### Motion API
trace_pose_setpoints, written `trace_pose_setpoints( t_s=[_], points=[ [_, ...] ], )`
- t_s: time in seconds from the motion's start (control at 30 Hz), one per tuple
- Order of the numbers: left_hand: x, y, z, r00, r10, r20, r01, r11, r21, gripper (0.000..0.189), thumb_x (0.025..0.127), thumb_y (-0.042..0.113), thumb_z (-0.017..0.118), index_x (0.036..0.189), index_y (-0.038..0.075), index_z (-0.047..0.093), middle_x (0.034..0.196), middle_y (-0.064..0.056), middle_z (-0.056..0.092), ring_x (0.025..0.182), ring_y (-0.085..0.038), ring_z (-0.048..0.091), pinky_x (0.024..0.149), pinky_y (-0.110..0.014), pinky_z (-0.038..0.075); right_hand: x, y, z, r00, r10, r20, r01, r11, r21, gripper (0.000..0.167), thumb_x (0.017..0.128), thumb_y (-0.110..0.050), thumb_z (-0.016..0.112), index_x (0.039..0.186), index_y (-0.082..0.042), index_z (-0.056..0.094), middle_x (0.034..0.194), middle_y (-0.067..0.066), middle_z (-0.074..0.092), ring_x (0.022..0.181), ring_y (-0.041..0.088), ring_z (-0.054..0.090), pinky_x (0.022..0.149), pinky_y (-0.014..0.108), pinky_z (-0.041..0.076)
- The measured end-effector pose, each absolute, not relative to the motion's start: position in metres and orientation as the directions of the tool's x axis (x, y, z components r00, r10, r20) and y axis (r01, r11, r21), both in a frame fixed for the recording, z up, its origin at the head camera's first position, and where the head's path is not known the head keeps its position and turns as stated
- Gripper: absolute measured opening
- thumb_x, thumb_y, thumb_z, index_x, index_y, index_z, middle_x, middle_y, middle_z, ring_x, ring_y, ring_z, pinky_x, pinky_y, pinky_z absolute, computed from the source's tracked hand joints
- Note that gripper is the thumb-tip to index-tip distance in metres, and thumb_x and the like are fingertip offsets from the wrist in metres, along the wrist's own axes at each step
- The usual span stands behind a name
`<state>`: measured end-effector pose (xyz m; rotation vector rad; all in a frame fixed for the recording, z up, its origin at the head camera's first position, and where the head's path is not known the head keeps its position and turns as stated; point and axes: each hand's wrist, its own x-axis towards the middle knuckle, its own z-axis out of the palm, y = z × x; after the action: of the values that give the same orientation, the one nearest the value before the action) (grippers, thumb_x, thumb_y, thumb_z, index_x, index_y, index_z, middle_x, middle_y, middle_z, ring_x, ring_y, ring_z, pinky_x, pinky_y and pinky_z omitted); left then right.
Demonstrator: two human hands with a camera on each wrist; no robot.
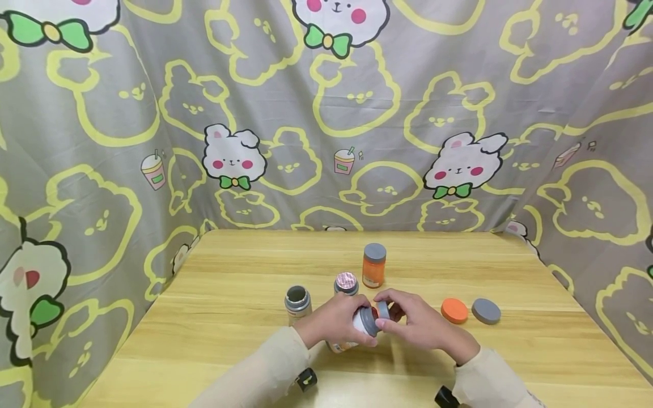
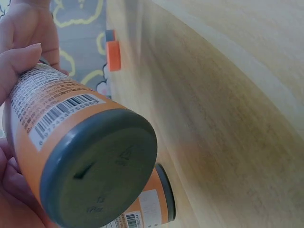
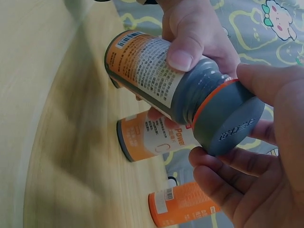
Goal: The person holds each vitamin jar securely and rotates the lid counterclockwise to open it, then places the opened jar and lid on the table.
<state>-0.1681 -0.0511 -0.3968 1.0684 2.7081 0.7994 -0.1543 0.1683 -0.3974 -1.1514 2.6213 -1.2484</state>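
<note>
in front of the capped jar [image 1: 374,269], my left hand [image 1: 334,318] curls round a bottle [image 3: 147,71]; my right hand [image 1: 417,321] pinches its tilted lid [image 3: 228,116], seemingly half done. left of the jar, a foil-topped bottle [image 1: 346,281] and an open bottle [image 1: 298,306] stand lidless.

The grey bottle [image 3: 147,71], labelled orange and white with dense print and a barcode, is held tilted in the left hand [image 1: 338,318], its threaded neck partly exposed. The grey cap [image 3: 230,118], orange-rimmed and lettered on top, is pinched by the right hand [image 1: 420,320] at the bottle's mouth; contact cannot be confirmed.
</note>
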Motion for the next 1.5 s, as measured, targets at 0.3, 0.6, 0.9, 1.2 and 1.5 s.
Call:
trace_pose_setpoints(
  t_s=[0.3,0.6,0.9,1.2,1.5],
  points=[
    [-0.167,-0.056,-0.396,-0.752,0.65,0.111,0.602,0.607,0.519,0.053,0.069,0.036,0.087,0.106,0.008,0.061,0.084,0.01,0.06,0.069,0.001,0.055,0.063,-0.013,0.046,-0.156,0.183,-0.4,-0.762,-0.576,0.296,-0.598,0.45,-0.664,0.03,0.092,-0.02,0.068,0.118,-0.009,0.058,0.089,-0.005,0.058,0.078,0.007,0.058,0.068,0.029,0.051],
    [-0.168,-0.06,-0.394,-0.764,0.639,0.087,0.575,0.614,0.542,0.054,0.069,0.034,0.087,0.108,0.008,0.06,0.089,0.008,0.06,0.075,0.0,0.056,0.068,-0.016,0.047,-0.159,0.206,-0.405,-0.798,-0.523,0.299,-0.57,0.494,-0.656,0.032,0.092,-0.021,0.068,0.118,-0.006,0.058,0.088,-0.006,0.059,0.076,0.006,0.06,0.067,0.029,0.052],
    [-0.167,-0.06,-0.394,-0.774,0.629,0.079,0.561,0.622,0.545,0.054,0.068,0.033,0.088,0.107,0.008,0.059,0.09,0.006,0.06,0.078,-0.001,0.057,0.071,-0.017,0.048,-0.159,0.23,-0.409,-0.861,-0.408,0.303,-0.504,0.605,-0.617,0.033,0.09,-0.025,0.07,0.116,-0.008,0.059,0.079,-0.007,0.057,0.068,0.005,0.054,0.06,0.025,0.047],
    [-0.166,-0.06,-0.394,-0.79,0.609,0.075,0.548,0.646,0.531,0.059,0.068,0.035,0.088,0.11,0.008,0.057,0.091,0.004,0.061,0.079,-0.003,0.057,0.074,-0.019,0.048,-0.164,0.254,-0.413,-0.904,-0.29,0.315,-0.425,0.698,-0.576,0.037,0.091,-0.027,0.069,0.119,-0.006,0.057,0.097,0.004,0.062,0.067,0.005,0.053,0.055,0.025,0.044],
    [-0.166,-0.063,-0.394,-0.807,0.587,0.063,0.525,0.665,0.53,0.068,0.068,0.036,0.088,0.119,0.004,0.056,0.098,-0.003,0.065,0.084,-0.006,0.061,0.077,-0.02,0.049,-0.167,0.282,-0.415,-0.915,-0.236,0.326,-0.382,0.766,-0.518,0.036,0.091,-0.028,0.068,0.117,-0.006,0.058,0.105,0.012,0.066,0.067,0.007,0.053,0.057,0.026,0.043]
  ],
)
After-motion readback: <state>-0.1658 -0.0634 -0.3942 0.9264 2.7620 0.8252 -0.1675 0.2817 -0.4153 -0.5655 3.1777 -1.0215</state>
